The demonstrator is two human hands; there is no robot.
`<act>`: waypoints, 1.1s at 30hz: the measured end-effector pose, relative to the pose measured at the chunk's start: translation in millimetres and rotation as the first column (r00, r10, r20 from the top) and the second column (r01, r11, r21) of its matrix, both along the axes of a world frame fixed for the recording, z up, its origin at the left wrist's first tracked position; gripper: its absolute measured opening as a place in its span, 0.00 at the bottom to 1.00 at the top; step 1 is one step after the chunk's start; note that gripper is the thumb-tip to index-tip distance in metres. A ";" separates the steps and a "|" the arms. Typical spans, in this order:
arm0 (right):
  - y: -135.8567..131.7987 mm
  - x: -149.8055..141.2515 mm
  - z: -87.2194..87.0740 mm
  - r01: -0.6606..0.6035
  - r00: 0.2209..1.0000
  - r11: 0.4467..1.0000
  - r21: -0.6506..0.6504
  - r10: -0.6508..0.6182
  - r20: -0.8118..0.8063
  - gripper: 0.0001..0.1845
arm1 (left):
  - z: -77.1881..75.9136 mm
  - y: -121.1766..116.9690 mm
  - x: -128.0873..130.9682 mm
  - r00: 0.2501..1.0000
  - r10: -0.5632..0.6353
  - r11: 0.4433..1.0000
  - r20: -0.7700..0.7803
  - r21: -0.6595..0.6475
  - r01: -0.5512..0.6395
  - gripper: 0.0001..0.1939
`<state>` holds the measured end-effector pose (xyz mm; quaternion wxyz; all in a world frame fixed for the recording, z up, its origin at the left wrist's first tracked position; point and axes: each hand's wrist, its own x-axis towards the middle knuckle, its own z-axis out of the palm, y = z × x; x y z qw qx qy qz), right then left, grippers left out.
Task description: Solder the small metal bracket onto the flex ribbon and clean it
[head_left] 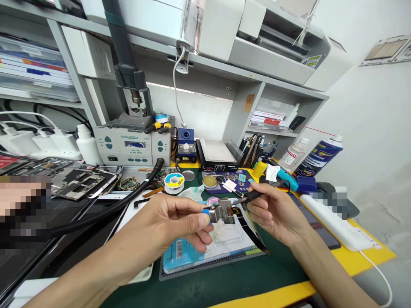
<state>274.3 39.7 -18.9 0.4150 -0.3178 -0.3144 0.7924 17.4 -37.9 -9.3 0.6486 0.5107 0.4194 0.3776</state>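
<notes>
Between the thumb and fingers of my left hand (pixel 178 222) is a small metal clamp (pixel 223 212) with a blue part at the grip. A dark piece with a copper-coloured patch (pixel 236 211) sits at the clamp's right side, and a black flex strip (pixel 253 237) hangs down from there. My right hand (pixel 278 209) is closed around a soldering iron (pixel 253 196) with a black grip. Its tip reaches left to the clamped piece; whether they touch I cannot tell. Beneath both hands lies a blue and white packet (pixel 180 256) on a green mat (pixel 250 280).
Behind are a solder spool (pixel 174 183), a round tin (pixel 210 182), a soldering station (pixel 186 147) and a hot air unit (pixel 128 147), whose black hose (pixel 128 203) crosses the left side. A spray can (pixel 319 156) and a white power strip (pixel 334 222) stand right. A pixelated patch covers the left edge.
</notes>
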 end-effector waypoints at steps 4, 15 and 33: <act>-1.1 0.1 0.0 0.017 1.000 1.000 0.016 -0.017 0.005 0.09 | -1.4 0.8 -0.4 1.000 0.019 1.000 0.009 -0.015 -0.019 0.13; -5.6 -2.1 -1.2 -0.029 0.998 0.998 0.056 0.026 0.058 0.08 | -1.9 1.0 0.6 0.999 0.037 0.999 0.004 -0.015 -0.037 0.12; 1.9 1.6 -5.5 -0.192 0.981 0.978 -0.079 0.189 -0.035 0.09 | -1.9 1.0 0.1 0.997 0.009 0.998 0.080 -0.063 -0.004 0.13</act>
